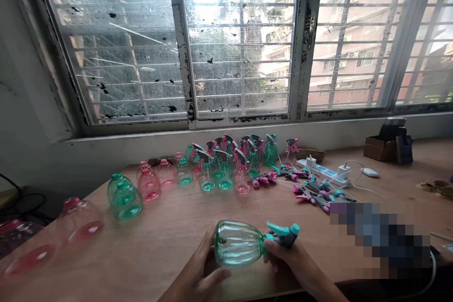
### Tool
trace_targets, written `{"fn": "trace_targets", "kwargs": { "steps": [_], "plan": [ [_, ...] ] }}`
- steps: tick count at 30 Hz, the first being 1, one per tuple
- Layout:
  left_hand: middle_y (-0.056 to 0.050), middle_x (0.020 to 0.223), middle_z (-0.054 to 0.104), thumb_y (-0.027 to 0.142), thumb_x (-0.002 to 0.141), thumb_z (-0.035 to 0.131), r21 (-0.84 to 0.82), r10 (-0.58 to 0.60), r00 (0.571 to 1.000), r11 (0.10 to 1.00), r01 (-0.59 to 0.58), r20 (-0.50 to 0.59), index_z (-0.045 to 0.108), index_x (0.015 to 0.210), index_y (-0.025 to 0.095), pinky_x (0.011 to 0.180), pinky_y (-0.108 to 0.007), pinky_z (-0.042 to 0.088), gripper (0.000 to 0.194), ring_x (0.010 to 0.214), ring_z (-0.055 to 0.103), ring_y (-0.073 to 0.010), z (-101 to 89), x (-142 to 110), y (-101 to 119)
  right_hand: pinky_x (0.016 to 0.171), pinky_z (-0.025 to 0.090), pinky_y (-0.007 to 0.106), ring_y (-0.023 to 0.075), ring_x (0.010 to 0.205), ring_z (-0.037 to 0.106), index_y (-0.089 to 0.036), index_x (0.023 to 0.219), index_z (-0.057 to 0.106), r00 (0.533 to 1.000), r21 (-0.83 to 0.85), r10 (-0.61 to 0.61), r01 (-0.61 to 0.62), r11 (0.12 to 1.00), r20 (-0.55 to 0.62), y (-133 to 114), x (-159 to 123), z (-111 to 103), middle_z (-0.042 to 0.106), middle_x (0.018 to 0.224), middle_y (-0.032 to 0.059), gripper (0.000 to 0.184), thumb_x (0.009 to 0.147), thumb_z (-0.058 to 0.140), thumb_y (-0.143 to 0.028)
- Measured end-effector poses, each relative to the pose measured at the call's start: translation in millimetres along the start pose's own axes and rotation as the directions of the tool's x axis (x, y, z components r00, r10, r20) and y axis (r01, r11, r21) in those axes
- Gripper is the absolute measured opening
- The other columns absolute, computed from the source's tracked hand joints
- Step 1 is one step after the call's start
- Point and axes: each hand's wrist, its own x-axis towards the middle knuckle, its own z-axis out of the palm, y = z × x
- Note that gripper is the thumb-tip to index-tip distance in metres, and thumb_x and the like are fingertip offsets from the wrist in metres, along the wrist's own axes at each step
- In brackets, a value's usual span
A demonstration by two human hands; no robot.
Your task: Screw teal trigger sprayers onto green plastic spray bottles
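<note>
A clear green spray bottle (pixel 239 243) with a teal and dark grey trigger head (pixel 283 233) lies sideways above the table's front edge, its head pointing right. My left hand (pixel 205 269) cups the bottle's base end, thumb below and fingers behind it. At the neck, my right hand (pixel 283 257) has its thumb and fingers closed around the collar under the trigger head. Beyond the hands stand several assembled spray bottles (pixel 224 170), green and pink. Loose trigger heads (pixel 314 193) lie in a pile to their right.
Open-topped green bottles (pixel 129 200) and pink bottles (pixel 148 184) stand along the left side. A white power strip (pixel 325 172) with plugs lies behind the loose heads. A brown box (pixel 380 148) stands at the back right. A pixelated patch covers the right front.
</note>
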Motion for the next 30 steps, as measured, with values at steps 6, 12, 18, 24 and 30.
{"fn": "trace_targets", "kwargs": {
  "steps": [6,12,18,24,30],
  "plan": [
    [-0.007,0.157,0.048,0.043,0.091,0.070,-0.006,-0.015,1.000,1.000,0.015,-0.008,0.014,0.161,0.037,0.123,-0.048,0.031,0.089,0.139,0.051,-0.0317,0.6,-1,-14,0.055,0.038,0.030,0.0144,0.048,0.054,-0.012,0.103,0.068,1.000,-0.014,0.006,-0.006,1.000,0.000,0,1,-1,0.073,0.063,0.0045,0.057,0.076,0.081,-0.060],
    [-0.007,0.161,0.043,0.045,0.091,0.069,-0.048,0.008,1.000,0.999,-0.008,0.005,0.019,0.160,0.036,0.123,-0.049,0.031,0.086,0.143,0.046,-0.0338,0.8,2,-7,0.054,0.039,0.030,0.0141,0.048,0.054,-0.012,0.104,0.068,1.000,-0.008,-0.002,0.002,1.000,0.005,-2,0,1,0.073,0.062,0.0036,0.057,0.076,0.081,-0.060],
    [-0.007,0.164,0.041,0.040,0.093,0.068,0.005,0.008,1.000,1.000,-0.008,0.021,0.029,0.158,0.031,0.126,-0.048,0.026,0.077,0.150,0.036,-0.0337,0.1,2,8,0.055,0.038,0.030,0.0127,0.048,0.054,-0.014,0.080,0.068,1.000,-0.011,0.009,-0.009,1.000,0.005,-2,0,1,0.073,0.062,0.0042,0.049,0.075,0.081,-0.061],
    [-0.005,0.167,0.037,0.039,0.092,0.070,0.016,-0.022,1.000,1.000,0.022,0.004,0.018,0.161,0.035,0.127,-0.050,0.025,0.087,0.151,0.036,-0.0333,-0.1,1,-2,0.054,0.038,0.029,0.0134,0.048,0.055,-0.014,0.081,0.069,1.000,0.000,0.001,-0.001,1.000,0.013,0,0,-1,0.072,0.063,0.0040,0.046,0.076,0.081,-0.059],
    [-0.004,0.169,0.031,0.040,0.092,0.069,0.012,-0.009,1.000,1.000,0.009,-0.001,0.016,0.161,0.035,0.127,-0.052,0.023,0.087,0.153,0.032,-0.0349,-0.8,2,-9,0.054,0.038,0.029,0.0133,0.047,0.055,-0.015,0.090,0.068,1.000,0.004,0.005,-0.005,1.000,0.003,0,-1,0,0.073,0.063,0.0034,0.048,0.077,0.081,-0.059]
  ]
}}
